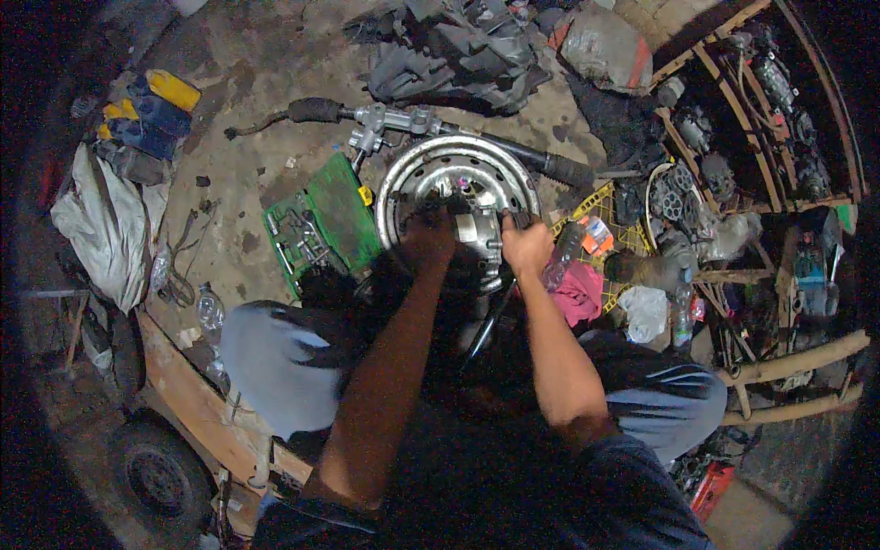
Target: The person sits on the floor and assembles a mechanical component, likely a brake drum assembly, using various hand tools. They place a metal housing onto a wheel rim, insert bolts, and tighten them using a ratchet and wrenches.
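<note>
Grey metal hub part (478,240) sitting inside round silver steel wheel rim (458,174), between 2 hands: left hand (429,240) fingers hidden, cannot tell; right hand (525,246) curled gripping its right edge.

Dim overall, light from above center; glare on steel wheel rim (456,179), black vignette & fisheye bending at edges, hands slightly blurred.

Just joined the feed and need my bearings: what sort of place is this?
Most likely a vehicle repair workshop. A steel wheel rim lies on the stained floor, an open green socket tool case beside it, and a steering rack just behind.
</note>
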Motion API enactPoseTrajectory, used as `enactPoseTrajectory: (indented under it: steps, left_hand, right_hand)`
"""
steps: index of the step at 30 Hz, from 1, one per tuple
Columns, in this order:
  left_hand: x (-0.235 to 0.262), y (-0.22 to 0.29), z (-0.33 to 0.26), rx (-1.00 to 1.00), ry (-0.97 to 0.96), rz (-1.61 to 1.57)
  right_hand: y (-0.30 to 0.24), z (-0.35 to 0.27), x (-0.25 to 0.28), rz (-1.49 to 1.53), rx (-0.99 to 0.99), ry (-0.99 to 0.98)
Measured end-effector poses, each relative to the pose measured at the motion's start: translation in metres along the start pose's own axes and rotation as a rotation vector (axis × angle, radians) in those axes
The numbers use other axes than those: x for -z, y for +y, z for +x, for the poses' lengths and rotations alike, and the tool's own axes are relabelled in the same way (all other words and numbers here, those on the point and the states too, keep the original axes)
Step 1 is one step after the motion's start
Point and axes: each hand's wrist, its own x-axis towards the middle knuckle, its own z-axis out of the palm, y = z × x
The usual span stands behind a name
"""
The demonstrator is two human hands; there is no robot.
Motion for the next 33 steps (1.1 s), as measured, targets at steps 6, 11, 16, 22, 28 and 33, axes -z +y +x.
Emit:
enactPoseTrajectory:
  steps: [6,11,16,22,28,33]
  left_hand:
    - [0.021,0.002,-0.01,-0.042,0.01,0.023]
    - [0.026,0.019,-0.012,-0.045,0.017,-0.127]
    - [0.018,-0.026,-0.02,-0.487,0.199,0.26]
    - [0.042,-0.005,-0.08,-0.401,0.113,-0.195]
    - [0.049,-0.011,-0.086,-0.214,-0.079,-0.21]
    - [0.026,-0.059,-0.059,-0.279,-0.05,-0.615]
  right_hand:
    - [0.007,-0.003,-0.004,0.153,0.05,0.013]
    - [0.008,-0.005,0.001,0.166,0.066,0.012]
    - [0.01,-0.03,0.003,0.333,0.219,0.168]
    - [0.069,-0.054,-0.02,0.588,0.372,0.32]
    - [0.082,-0.062,-0.019,0.766,0.35,0.135]
    - [0.072,-0.07,-0.014,0.785,0.352,0.053]
